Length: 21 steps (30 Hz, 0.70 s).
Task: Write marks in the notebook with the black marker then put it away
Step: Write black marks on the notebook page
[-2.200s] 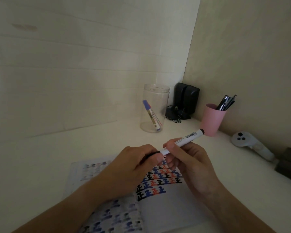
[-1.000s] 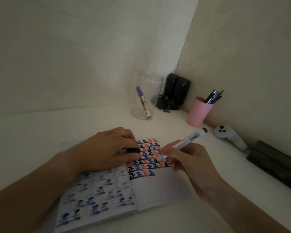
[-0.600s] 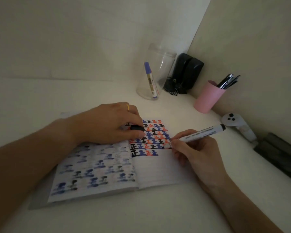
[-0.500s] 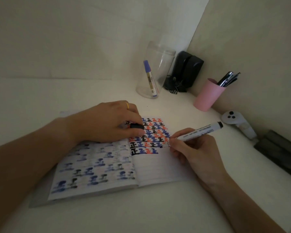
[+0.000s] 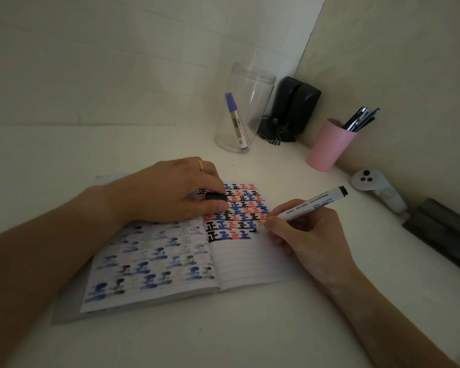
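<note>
We see rows of 正 in black, blue and red on the open lined notebook (image 5: 239, 258) lying on the white counter (image 5: 250, 335). Our right hand (image 5: 311, 235) pinches the white-barrelled black marker (image 5: 314, 203), its tip on the page; its label print is unreadable. Our left hand (image 5: 168, 192) presses the page, its fingers (image 5: 218, 205) gripping the black cap (image 5: 216, 196). The clear plastic jar (image 5: 245, 107) holds a blue-capped marker (image 5: 235, 120); the pink cup (image 5: 329, 144) holds dark pens (image 5: 360, 119).

Rows of 正 marks fill the notebook (image 5: 250, 264).
</note>
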Each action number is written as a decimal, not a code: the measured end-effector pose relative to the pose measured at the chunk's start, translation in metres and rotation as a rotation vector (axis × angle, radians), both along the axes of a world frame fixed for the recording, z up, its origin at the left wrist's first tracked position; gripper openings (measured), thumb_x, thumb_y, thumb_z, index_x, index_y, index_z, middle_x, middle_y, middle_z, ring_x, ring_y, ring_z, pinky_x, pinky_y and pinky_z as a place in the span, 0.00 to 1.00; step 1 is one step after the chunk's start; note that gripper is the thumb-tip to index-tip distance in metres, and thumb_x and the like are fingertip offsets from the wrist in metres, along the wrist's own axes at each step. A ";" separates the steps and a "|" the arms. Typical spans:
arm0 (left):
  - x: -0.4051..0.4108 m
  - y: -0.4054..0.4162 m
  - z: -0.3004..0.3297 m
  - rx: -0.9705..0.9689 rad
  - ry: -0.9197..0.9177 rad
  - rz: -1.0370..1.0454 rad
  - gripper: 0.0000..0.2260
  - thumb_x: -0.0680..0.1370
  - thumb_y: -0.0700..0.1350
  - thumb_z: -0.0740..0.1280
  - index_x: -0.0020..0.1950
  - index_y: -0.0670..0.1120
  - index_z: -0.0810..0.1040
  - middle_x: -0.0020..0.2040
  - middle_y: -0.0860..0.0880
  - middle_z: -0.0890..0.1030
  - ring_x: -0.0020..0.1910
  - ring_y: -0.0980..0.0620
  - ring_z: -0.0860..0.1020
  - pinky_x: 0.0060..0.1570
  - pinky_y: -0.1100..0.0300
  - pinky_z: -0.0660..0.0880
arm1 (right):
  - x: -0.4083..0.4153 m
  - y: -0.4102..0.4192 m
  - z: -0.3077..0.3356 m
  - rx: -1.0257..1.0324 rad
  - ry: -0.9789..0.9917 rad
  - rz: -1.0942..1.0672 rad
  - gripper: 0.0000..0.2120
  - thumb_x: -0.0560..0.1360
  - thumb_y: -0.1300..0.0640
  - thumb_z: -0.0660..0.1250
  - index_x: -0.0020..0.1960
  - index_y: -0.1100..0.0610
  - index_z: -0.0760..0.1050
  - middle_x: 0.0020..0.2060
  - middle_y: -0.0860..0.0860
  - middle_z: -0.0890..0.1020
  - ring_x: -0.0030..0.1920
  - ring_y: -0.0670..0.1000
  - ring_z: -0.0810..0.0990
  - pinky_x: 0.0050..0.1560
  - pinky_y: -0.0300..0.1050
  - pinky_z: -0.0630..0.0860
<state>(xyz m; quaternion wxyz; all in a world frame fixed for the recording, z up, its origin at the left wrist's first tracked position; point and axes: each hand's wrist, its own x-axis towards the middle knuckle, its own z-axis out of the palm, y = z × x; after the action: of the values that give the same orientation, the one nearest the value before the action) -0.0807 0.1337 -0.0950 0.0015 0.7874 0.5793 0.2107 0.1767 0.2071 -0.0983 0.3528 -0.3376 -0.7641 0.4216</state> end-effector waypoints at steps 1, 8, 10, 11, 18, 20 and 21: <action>0.000 0.000 0.000 0.000 -0.001 0.001 0.19 0.78 0.67 0.56 0.60 0.60 0.78 0.58 0.59 0.78 0.55 0.60 0.74 0.54 0.51 0.77 | 0.000 0.000 0.000 -0.007 0.006 0.003 0.04 0.72 0.66 0.74 0.39 0.60 0.84 0.29 0.52 0.84 0.29 0.48 0.80 0.31 0.35 0.75; 0.001 -0.001 0.001 -0.012 0.006 0.013 0.20 0.78 0.68 0.56 0.61 0.60 0.78 0.59 0.58 0.78 0.55 0.60 0.74 0.55 0.50 0.77 | 0.000 -0.003 0.003 -0.012 0.014 0.026 0.03 0.72 0.67 0.74 0.40 0.62 0.84 0.29 0.55 0.84 0.28 0.48 0.80 0.30 0.35 0.75; 0.001 -0.001 0.001 -0.012 0.002 0.014 0.21 0.78 0.68 0.56 0.61 0.60 0.78 0.59 0.58 0.78 0.55 0.60 0.74 0.55 0.50 0.77 | 0.000 -0.003 0.003 -0.013 0.006 0.025 0.04 0.71 0.67 0.74 0.39 0.61 0.84 0.28 0.55 0.83 0.28 0.48 0.80 0.30 0.35 0.75; 0.001 -0.001 0.001 -0.010 0.003 0.010 0.20 0.78 0.68 0.56 0.61 0.60 0.78 0.59 0.58 0.78 0.55 0.60 0.74 0.55 0.50 0.77 | 0.001 -0.003 0.003 -0.016 0.002 0.022 0.05 0.71 0.67 0.74 0.38 0.61 0.83 0.28 0.54 0.83 0.28 0.47 0.79 0.30 0.35 0.75; 0.001 -0.001 0.001 -0.002 0.005 0.002 0.19 0.79 0.67 0.57 0.61 0.60 0.78 0.58 0.58 0.79 0.55 0.60 0.74 0.54 0.51 0.77 | 0.001 -0.002 0.003 -0.032 0.011 0.005 0.04 0.71 0.66 0.73 0.38 0.60 0.83 0.29 0.55 0.83 0.29 0.49 0.79 0.30 0.38 0.76; 0.000 -0.001 0.001 -0.005 0.007 0.001 0.19 0.79 0.67 0.57 0.61 0.60 0.78 0.58 0.58 0.79 0.55 0.60 0.74 0.54 0.51 0.77 | 0.001 -0.002 0.002 -0.032 -0.005 -0.003 0.03 0.71 0.65 0.73 0.39 0.60 0.83 0.29 0.55 0.83 0.30 0.49 0.80 0.31 0.39 0.76; 0.000 0.000 0.001 -0.004 0.006 0.001 0.19 0.79 0.67 0.57 0.61 0.60 0.78 0.58 0.58 0.79 0.54 0.60 0.74 0.54 0.51 0.77 | 0.000 -0.002 0.002 -0.030 -0.008 -0.010 0.03 0.71 0.65 0.73 0.38 0.60 0.83 0.29 0.55 0.83 0.30 0.49 0.80 0.31 0.40 0.77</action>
<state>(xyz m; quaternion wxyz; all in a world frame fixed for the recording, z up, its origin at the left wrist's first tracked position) -0.0810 0.1332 -0.0942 0.0012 0.7879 0.5799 0.2071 0.1770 0.2050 -0.0967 0.3467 -0.3482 -0.7573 0.4301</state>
